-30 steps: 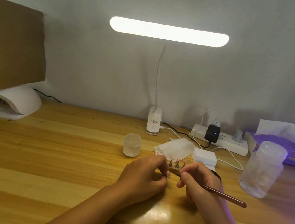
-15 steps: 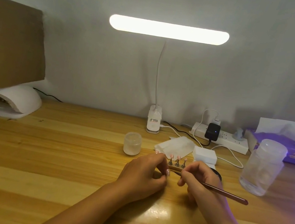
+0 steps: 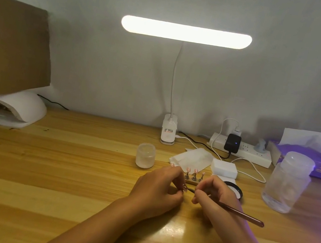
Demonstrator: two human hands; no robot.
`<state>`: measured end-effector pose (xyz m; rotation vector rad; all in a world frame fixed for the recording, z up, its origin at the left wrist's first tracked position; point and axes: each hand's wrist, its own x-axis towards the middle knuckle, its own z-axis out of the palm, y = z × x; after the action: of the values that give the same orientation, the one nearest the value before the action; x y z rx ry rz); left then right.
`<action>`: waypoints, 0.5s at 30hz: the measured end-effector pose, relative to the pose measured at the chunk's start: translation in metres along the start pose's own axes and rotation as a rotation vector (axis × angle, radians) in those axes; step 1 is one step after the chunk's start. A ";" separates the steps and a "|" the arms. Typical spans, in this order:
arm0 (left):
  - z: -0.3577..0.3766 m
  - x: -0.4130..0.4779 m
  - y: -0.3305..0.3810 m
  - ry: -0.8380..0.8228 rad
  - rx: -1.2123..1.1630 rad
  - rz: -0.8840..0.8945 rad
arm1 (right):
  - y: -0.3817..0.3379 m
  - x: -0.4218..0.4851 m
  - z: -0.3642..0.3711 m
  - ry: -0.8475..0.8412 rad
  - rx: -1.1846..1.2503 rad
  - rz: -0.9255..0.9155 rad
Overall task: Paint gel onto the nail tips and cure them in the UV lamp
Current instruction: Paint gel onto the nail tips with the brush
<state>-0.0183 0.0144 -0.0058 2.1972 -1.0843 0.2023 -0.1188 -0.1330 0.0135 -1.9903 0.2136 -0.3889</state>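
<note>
My left hand (image 3: 157, 189) pinches a small nail tip on its stand (image 3: 184, 188) just above the wooden desk. My right hand (image 3: 216, 197) grips a thin rose-brown brush (image 3: 240, 213), and the brush's point touches that nail tip. Behind my fingers several pink nail tips on small metal stands (image 3: 195, 174) sit in a row on a wooden holder. A black-rimmed open gel pot (image 3: 236, 190) lies partly hidden behind my right hand. The white UV lamp (image 3: 16, 107) stands at the far left of the desk.
A frosted small jar (image 3: 145, 155), white wipes (image 3: 192, 158) and a white block (image 3: 224, 168) lie behind the hands. A clear plastic bottle (image 3: 287, 182) stands at right, a power strip (image 3: 244, 150) and tissue box (image 3: 308, 156) behind it. A desk lamp's base (image 3: 168, 132) and a cardboard panel (image 3: 6, 55) stand by the wall.
Both hands stay in place over the nail tip. The brush has shifted only slightly in my right hand.
</note>
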 end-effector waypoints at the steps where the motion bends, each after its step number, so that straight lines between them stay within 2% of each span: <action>1: 0.000 0.000 0.000 0.000 -0.007 -0.002 | 0.001 0.000 0.000 0.008 -0.005 0.011; 6: -0.001 0.001 -0.001 0.008 -0.107 -0.036 | 0.001 -0.002 -0.001 0.070 0.084 -0.025; 11: -0.001 0.001 0.000 0.006 -0.110 -0.031 | 0.000 0.000 0.001 -0.010 0.009 -0.033; 15: -0.002 0.000 0.000 -0.008 -0.098 -0.033 | 0.003 0.000 0.000 -0.001 0.018 0.011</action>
<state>-0.0180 0.0153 -0.0040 2.1286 -1.0395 0.1235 -0.1184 -0.1346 0.0104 -1.9710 0.2200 -0.3812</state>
